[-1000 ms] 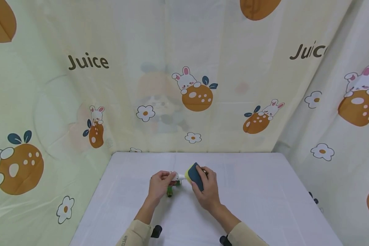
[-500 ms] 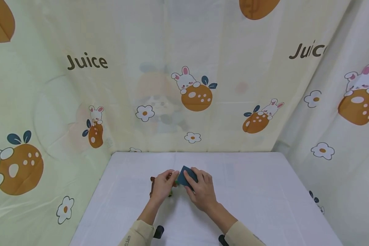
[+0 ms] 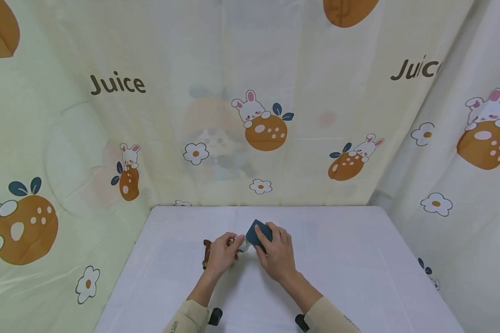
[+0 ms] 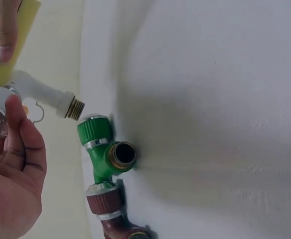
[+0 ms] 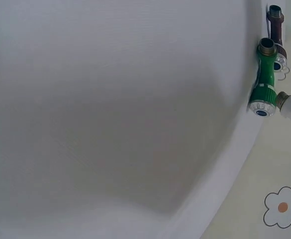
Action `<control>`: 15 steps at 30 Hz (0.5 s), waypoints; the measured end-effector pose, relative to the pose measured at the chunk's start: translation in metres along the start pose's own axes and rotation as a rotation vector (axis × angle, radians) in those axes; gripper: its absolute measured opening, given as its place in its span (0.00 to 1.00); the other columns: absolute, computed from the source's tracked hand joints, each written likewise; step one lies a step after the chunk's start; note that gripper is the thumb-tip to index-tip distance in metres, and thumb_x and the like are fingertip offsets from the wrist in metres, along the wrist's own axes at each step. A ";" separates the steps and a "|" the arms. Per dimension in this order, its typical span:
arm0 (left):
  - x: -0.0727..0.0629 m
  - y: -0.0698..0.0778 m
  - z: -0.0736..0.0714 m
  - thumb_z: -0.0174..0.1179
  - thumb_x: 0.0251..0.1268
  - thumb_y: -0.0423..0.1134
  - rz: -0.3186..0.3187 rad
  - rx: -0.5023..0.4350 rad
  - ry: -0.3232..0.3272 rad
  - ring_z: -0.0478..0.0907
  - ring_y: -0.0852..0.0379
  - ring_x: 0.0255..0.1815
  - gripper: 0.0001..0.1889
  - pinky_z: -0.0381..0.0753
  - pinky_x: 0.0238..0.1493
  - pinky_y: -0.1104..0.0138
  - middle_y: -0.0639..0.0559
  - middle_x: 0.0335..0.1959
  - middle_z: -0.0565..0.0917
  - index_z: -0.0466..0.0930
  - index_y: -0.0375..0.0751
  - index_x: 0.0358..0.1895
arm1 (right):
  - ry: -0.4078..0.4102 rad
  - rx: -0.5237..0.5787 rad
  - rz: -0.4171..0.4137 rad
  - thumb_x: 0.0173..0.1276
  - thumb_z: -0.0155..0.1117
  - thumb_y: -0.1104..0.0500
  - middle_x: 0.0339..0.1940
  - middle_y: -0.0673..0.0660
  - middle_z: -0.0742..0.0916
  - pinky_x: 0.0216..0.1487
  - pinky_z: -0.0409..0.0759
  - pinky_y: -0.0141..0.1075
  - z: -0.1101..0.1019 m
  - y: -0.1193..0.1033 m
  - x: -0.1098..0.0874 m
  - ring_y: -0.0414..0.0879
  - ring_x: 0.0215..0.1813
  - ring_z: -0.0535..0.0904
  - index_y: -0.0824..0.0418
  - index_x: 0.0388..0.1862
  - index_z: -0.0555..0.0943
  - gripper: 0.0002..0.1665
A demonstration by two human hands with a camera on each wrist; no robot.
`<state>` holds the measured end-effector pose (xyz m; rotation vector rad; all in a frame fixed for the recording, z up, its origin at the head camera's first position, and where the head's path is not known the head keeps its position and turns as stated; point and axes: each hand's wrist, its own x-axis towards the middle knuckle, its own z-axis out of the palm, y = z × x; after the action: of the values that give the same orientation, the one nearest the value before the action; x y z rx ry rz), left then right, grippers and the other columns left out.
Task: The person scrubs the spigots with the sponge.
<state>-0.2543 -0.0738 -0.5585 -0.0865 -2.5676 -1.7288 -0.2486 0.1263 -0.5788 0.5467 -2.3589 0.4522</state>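
Observation:
My left hand (image 3: pixel 221 254) pinches a white angle valve (image 4: pixel 43 94) by its knob end, fingertips and thumb on the knob. The valve's brass-threaded outlet points away from the hand in the left wrist view. A sponge (image 3: pixel 255 233), yellow with a dark blue-green scouring side, is gripped by my right hand (image 3: pixel 280 256) and lies against the white valve. Beyond the left hand in the left wrist view, a green angle valve (image 4: pixel 101 159) and a dark red-brown angle valve (image 4: pixel 105 201) lie in a row on the table. Part of the white valve is hidden behind fingers and sponge.
The table (image 3: pixel 341 259) has a pale, smooth cover. Behind its far edge hangs a cream curtain (image 3: pixel 308 166) printed with rabbits, oranges and flowers. Black wrist-camera mounts (image 3: pixel 215 316) stick out by both sleeves.
The sponge went left over the white valve, then slightly back up and right, its dark side turning toward the head camera. The left hand shifted slightly, and the red-brown valve came into sight beside it.

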 end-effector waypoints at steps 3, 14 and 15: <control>-0.001 0.000 0.001 0.64 0.73 0.57 -0.023 -0.030 -0.024 0.79 0.60 0.16 0.18 0.73 0.20 0.69 0.45 0.22 0.85 0.82 0.43 0.41 | 0.011 0.021 0.044 0.65 0.75 0.51 0.68 0.67 0.77 0.56 0.73 0.53 0.000 0.001 0.002 0.60 0.62 0.71 0.53 0.72 0.79 0.36; -0.003 -0.002 0.000 0.61 0.77 0.53 -0.052 -0.086 -0.106 0.76 0.59 0.15 0.17 0.73 0.20 0.68 0.43 0.23 0.84 0.77 0.41 0.40 | 0.052 0.172 0.201 0.67 0.75 0.51 0.66 0.67 0.78 0.53 0.74 0.53 0.000 0.008 0.006 0.62 0.60 0.72 0.56 0.71 0.79 0.34; -0.003 -0.002 0.000 0.61 0.77 0.53 -0.054 -0.094 -0.108 0.76 0.59 0.15 0.18 0.74 0.20 0.68 0.44 0.23 0.84 0.77 0.40 0.40 | 0.048 0.210 0.230 0.68 0.75 0.51 0.66 0.67 0.77 0.53 0.76 0.53 0.001 0.007 0.006 0.61 0.60 0.72 0.56 0.72 0.79 0.34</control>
<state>-0.2512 -0.0748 -0.5610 -0.1177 -2.5850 -1.9152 -0.2566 0.1308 -0.5766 0.3541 -2.3515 0.8161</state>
